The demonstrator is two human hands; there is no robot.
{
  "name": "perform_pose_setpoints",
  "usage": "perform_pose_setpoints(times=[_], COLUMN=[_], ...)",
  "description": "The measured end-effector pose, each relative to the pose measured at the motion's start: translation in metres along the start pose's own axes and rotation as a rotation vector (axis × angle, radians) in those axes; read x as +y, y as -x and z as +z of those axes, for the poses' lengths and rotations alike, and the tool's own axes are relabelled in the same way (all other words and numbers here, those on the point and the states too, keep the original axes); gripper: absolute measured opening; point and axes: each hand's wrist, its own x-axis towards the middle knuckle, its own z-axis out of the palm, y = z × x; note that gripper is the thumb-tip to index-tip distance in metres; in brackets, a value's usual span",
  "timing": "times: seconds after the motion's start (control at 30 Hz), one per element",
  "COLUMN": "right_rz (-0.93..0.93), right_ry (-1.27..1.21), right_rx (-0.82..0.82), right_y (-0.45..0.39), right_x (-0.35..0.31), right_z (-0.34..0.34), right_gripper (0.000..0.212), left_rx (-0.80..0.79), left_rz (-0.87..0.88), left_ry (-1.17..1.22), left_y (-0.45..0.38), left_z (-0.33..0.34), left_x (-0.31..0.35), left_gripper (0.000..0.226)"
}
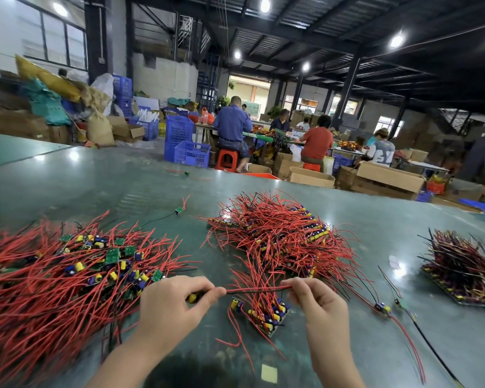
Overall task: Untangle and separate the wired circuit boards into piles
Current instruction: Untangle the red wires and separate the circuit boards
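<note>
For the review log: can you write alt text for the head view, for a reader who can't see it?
Two hands stretch a red wire above a green table: the left hand grips the board end, the right hand pinches the other. A tangled pile lies left, a sorted pile ahead, workers sit beyond.

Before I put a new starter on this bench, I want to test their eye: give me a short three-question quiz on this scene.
1. True or false: the left hand holds a wired board while the right hand pinches its wires.
2. Which heap looks most tangled? A) left heap B) centre heap C) far-right pile
3. Fill in: the small stack just below the stretched wires lies on the green ____.

Key: 1 true; 2 A; 3 table.
</note>
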Motion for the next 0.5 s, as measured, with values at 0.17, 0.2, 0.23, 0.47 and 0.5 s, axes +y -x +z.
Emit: perform_pose_setpoints(times=[0.17,0.2,0.23,0.47,0.5], right_rz=[0.337,0.385,0.418,0.373,0.335], right_ry=[-0.468,-0.534,-0.578,-0.557,-0.548], right_rx=[-0.045,-0.044,-0.043,0.026,0.039], right_y=[0.002,0.002,0.001,0.000,0.000], right_x=[-0.001,-0.002,-0.003,-0.006,-0.007], right_z=[0.007,0.009,0.010,0.008,0.007], right_gripper=[0.026,0.027,0.028,0.025,0.026], left_rx=[0.103,0.122,0.131,-0.152,-0.207], left_rz=[0.169,0.199,0.228,0.047,-0.044], left_ry=[-0.116,-0.132,-0.150,-0.080,-0.024], left_y=[-0.001,-0.001,-0.001,0.005,0.003], left_z=[0.004,0.006,0.006,0.004,0.004], left_x=[-0.002,-0.002,-0.002,0.003,0.006], left_gripper=[0.062,0.060,0.057,0.047,0.050])
